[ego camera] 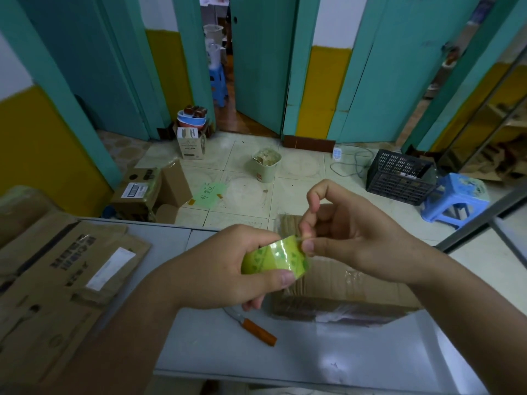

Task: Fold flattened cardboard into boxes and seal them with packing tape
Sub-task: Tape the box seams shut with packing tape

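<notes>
Item: tape roll (275, 258), packing type, glossy and translucent, yellow-green with a darker green printed pattern. It is held in the air above the table (313, 360), just in front of and over the cardboard box (342, 286).

Left hand (216, 269): fingers curled round the roll, thumb pressed along its near side, the other fingers wrapped underneath.

Right hand (350, 238): thumb and one fingertip closed together on the tape's loose end at the roll's upper edge (only a small sliver of tape shows between them); another finger is crooked above, clear of the roll.

Box: brown corrugated, lying on the table under both hands, with shiny film along its near edge.

Also on the table: flattened cardboard (65, 280), printed and labelled, stacked to the left; a knife (256, 330) with an orange handle, beside the box's near-left corner.
</notes>
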The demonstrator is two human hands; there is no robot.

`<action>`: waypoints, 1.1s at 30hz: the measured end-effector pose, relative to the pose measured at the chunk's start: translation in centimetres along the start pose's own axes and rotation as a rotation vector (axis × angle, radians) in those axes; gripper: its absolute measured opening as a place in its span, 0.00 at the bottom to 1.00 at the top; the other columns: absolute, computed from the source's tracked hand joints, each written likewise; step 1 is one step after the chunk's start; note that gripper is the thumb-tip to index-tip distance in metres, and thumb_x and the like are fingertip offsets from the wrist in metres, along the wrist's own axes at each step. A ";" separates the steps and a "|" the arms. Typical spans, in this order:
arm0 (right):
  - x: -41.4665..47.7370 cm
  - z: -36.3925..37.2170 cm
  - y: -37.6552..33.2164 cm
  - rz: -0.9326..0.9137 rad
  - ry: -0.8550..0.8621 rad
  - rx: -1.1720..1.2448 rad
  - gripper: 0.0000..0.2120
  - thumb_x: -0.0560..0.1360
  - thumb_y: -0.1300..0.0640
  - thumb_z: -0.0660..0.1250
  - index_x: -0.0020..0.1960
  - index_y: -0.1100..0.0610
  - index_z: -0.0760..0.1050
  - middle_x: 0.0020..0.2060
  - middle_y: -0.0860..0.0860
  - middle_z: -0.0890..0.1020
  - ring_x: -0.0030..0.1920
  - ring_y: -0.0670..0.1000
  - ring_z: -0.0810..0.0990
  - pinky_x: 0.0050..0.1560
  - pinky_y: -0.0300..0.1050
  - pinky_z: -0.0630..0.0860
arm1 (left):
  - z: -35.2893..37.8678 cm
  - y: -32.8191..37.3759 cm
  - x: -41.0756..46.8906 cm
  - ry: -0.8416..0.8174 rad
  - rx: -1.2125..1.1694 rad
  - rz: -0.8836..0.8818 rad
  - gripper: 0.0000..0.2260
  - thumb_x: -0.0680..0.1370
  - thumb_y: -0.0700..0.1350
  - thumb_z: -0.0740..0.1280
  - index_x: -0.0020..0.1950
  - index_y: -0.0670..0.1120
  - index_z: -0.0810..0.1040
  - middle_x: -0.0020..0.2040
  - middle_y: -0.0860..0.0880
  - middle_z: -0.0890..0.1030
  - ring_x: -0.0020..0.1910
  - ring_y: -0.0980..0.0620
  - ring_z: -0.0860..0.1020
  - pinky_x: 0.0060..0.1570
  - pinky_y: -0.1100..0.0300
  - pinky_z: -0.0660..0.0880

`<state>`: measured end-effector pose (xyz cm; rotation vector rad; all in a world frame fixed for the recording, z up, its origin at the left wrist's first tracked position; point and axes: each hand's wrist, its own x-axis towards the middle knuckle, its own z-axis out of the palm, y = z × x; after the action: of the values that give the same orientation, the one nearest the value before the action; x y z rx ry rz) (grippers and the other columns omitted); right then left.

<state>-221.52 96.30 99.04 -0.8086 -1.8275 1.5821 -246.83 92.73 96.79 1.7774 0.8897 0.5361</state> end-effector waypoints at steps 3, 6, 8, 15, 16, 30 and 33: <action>-0.3 -0.2 0.3 0.053 -0.013 0.096 0.17 0.76 0.71 0.71 0.56 0.55 0.69 0.44 0.59 0.80 0.43 0.55 0.79 0.47 0.47 0.79 | 0.2 -0.5 0.5 0.057 0.126 -0.083 0.10 0.80 0.59 0.71 0.48 0.54 0.81 0.35 0.50 0.85 0.31 0.51 0.85 0.34 0.54 0.83; -0.1 -0.1 0.6 0.098 0.008 0.197 0.17 0.76 0.70 0.72 0.56 0.56 0.69 0.43 0.60 0.80 0.42 0.55 0.78 0.46 0.48 0.80 | 0.3 -1.2 1.0 0.123 0.224 -0.163 0.14 0.80 0.63 0.68 0.47 0.54 0.80 0.34 0.51 0.85 0.30 0.53 0.85 0.37 0.50 0.85; 0.1 -0.2 1.1 0.132 0.081 0.264 0.17 0.74 0.70 0.72 0.56 0.57 0.69 0.42 0.60 0.80 0.42 0.55 0.79 0.46 0.48 0.80 | 0.3 -1.6 1.2 0.182 0.301 -0.169 0.19 0.78 0.68 0.66 0.50 0.54 0.81 0.33 0.54 0.85 0.31 0.57 0.85 0.40 0.49 0.85; 0.3 -1.0 2.8 0.099 0.245 0.041 0.18 0.71 0.61 0.81 0.51 0.53 0.73 0.42 0.55 0.79 0.45 0.56 0.79 0.53 0.51 0.82 | -0.3 -2.5 1.0 0.097 0.042 -0.045 0.11 0.77 0.59 0.75 0.49 0.52 0.84 0.40 0.49 0.87 0.38 0.53 0.87 0.40 0.61 0.83; 0.4 -1.1 3.1 0.096 0.264 0.053 0.18 0.71 0.61 0.81 0.51 0.54 0.73 0.42 0.55 0.78 0.44 0.55 0.79 0.52 0.50 0.82 | -0.2 -2.6 1.0 0.096 -0.013 0.003 0.08 0.78 0.57 0.74 0.49 0.53 0.84 0.40 0.49 0.87 0.39 0.52 0.87 0.40 0.60 0.83; -2.0 -3.1 2.8 0.053 0.359 0.098 0.15 0.69 0.66 0.78 0.53 0.59 0.78 0.39 0.58 0.80 0.40 0.56 0.81 0.49 0.54 0.86 | 0.7 -4.5 2.6 0.195 0.072 -0.214 0.16 0.79 0.63 0.72 0.42 0.51 0.84 0.32 0.47 0.84 0.31 0.49 0.85 0.31 0.59 0.81; -2.2 -3.1 2.9 0.019 0.393 -0.073 0.13 0.71 0.68 0.78 0.50 0.57 0.80 0.38 0.57 0.81 0.40 0.57 0.81 0.47 0.49 0.86 | 0.7 -5.2 3.1 0.218 0.236 -0.363 0.24 0.77 0.69 0.70 0.40 0.48 0.82 0.29 0.49 0.84 0.27 0.51 0.84 0.32 0.57 0.81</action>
<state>-217.59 96.90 96.45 -1.0868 -1.6005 1.2634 -245.98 95.74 91.57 1.7287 1.4430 0.4041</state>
